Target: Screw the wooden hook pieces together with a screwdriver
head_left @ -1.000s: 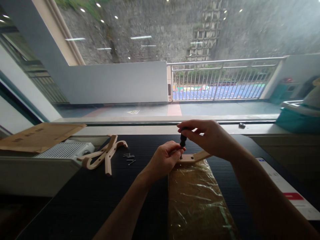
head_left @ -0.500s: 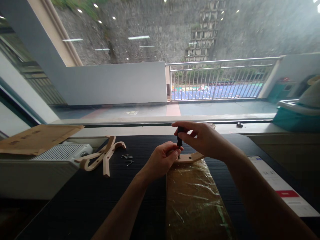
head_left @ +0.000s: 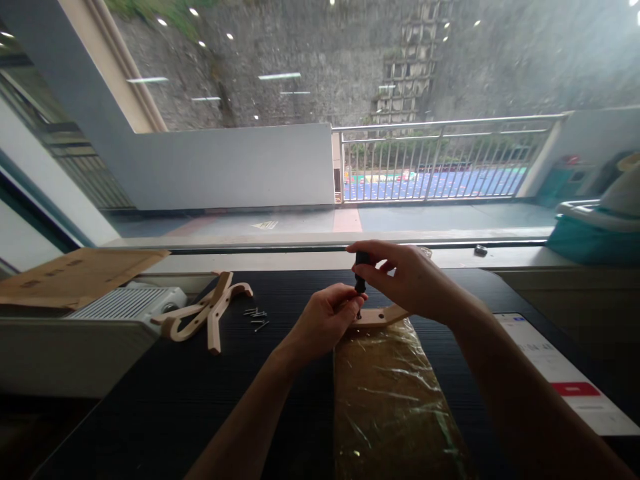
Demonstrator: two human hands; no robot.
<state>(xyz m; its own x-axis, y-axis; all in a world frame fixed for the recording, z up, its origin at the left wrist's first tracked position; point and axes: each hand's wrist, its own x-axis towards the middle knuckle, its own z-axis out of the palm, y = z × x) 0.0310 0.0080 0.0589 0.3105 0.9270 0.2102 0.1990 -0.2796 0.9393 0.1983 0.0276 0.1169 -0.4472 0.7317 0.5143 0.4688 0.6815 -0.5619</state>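
My right hand [head_left: 407, 277] grips the black handle of a screwdriver [head_left: 361, 280], held upright over a pale wooden hook piece [head_left: 373, 318]. The fingers of my left hand [head_left: 325, 317] are pinched together right beside the screwdriver's lower end, above the wood; what lies between the fingertips is hidden. A dark hole shows in the wooden piece to the right of the screwdriver. Under the wood is a long cardboard box [head_left: 385, 400] wrapped in shiny clear film. Several loose screws [head_left: 257, 314] lie on the table to the left.
More wooden hook pieces [head_left: 213, 310] rest on the black table [head_left: 200, 407] at the left. A phone or tablet [head_left: 555, 367] with a lit screen lies at the right. Brown paper [head_left: 80, 273] covers part of a radiator [head_left: 133, 303]. A teal container [head_left: 580, 237] stands by the window.
Both hands and the screwdriver stay almost in place over the wooden piece. The whole view has shifted very slightly.
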